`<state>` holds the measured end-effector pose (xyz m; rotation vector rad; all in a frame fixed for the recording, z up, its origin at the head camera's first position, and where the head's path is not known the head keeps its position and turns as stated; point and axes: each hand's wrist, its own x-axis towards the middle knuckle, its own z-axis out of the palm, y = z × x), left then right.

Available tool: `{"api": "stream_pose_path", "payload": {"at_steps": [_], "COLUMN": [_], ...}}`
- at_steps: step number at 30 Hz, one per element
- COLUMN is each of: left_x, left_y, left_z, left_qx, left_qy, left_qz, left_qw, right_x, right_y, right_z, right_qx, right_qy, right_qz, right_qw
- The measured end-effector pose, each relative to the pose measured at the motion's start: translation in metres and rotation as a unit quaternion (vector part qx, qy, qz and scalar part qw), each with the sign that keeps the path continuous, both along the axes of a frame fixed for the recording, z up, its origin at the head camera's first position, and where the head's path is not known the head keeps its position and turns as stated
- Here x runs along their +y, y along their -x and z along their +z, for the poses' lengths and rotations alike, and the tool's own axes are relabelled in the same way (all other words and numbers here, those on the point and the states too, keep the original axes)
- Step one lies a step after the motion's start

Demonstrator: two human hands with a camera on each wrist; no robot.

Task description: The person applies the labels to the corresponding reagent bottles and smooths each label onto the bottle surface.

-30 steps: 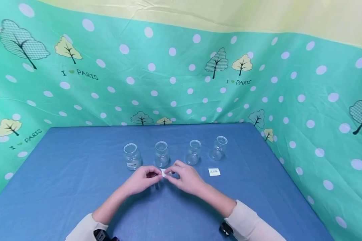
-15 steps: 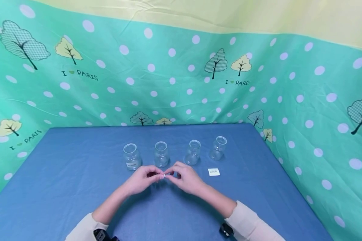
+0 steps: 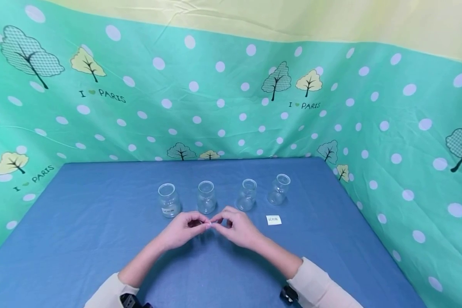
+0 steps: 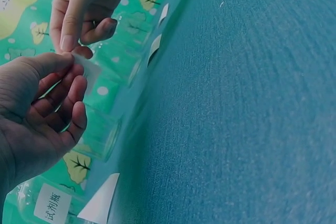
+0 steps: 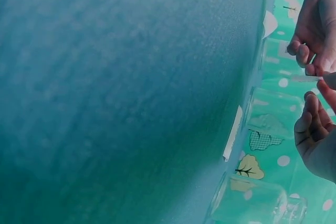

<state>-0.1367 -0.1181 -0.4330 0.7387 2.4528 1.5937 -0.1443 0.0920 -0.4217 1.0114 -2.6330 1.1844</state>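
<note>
Head view has the left hand (image 3: pixel 182 229) and right hand (image 3: pixel 235 227) meeting at the fingertips, both pinching a small pale label (image 4: pixel 90 72) on the near side of the second glass jar (image 3: pixel 206 198) from the left; a white card (image 3: pixel 273 220) lies to their right on the blue table (image 3: pixel 223 273).
</note>
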Motion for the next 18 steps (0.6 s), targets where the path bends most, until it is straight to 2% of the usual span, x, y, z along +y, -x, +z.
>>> {"api": "stream_pose_path", "payload": {"at_steps": [8,14,18], "left_x": [0.0035,0.0065,0.0060], "left_y": [-0.0044,-0.0045,-0.0039], "left_z": [0.0026,-0.0002,-0.0026], "left_qx": [-0.015,-0.023,-0.026], "left_qy": [-0.023,-0.020,-0.010], "left_qz": [0.010,0.019,0.030], "left_qw": [0.9996,0.9994,0.9992], "right_x": [0.0017,0.0050,0.0069], "right_y": [-0.0001,0.0001,0.0014], "right_z": [0.0010,0.0026,0.0048], "right_qx": [-0.021,-0.014,-0.028], "right_qy": [0.004,0.021,0.036], "right_qz": [-0.019,-0.060,-0.093], "right_qw": [0.9996,0.9979,0.9947]}}
